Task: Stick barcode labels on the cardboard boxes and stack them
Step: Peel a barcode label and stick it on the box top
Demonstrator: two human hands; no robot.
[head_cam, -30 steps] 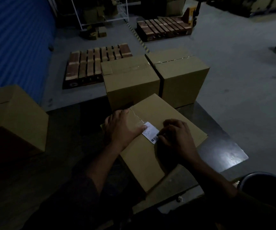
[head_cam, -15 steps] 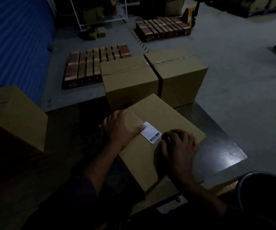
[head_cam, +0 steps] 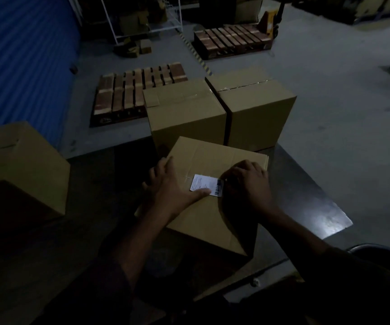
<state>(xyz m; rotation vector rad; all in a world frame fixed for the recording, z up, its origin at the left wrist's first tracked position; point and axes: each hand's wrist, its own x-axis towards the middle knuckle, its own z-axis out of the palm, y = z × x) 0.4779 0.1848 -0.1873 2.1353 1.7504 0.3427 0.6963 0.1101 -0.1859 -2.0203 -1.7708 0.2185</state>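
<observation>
While the white barcode label (head_cam: 207, 185) sits on the brown cardboard box (head_cam: 215, 202), worth rubbing outward: left hand (head_cam: 170, 188) thumb pressing its 7 o'clock corner, right hand (head_cam: 248, 181) fingers curled onto its 3 o'clock edge.

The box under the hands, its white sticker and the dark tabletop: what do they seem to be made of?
Box: plain brown cardboard, matte, with folded flap creases on top. Label: probably thin white paper, printed with a black barcode and lying flat; its finish is unclear. Table: a dark, smooth, glossy surface with a bright reflection, perhaps metal or laminate; the dim light leaves that open.
</observation>
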